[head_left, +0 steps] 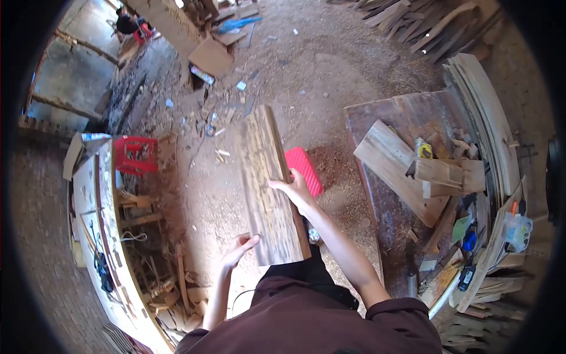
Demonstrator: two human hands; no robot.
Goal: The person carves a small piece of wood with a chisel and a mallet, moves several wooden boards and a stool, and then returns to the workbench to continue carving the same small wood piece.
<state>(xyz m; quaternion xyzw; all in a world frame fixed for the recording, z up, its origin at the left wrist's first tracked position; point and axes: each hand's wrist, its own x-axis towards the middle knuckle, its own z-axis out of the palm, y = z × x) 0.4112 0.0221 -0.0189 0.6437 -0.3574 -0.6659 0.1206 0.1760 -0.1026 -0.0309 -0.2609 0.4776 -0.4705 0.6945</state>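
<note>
A thick wooden board with dark, streaked grain is held up in front of my body, its long side pointing away from me. My left hand grips its lower left edge, thumb on the face and the other fingers partly hidden. On the right edge, near the middle, my right hand clasps the board with the thumb lying across its face. Behind the board and partly covered by it, a red plastic stool stands on the floor.
To the right, a low worktable carries wood pieces, a yellow tape measure and tools. A long bench stands at left beside a red plastic stool. Wood scraps litter the floor, and stacked planks lie at the back. A person is far left.
</note>
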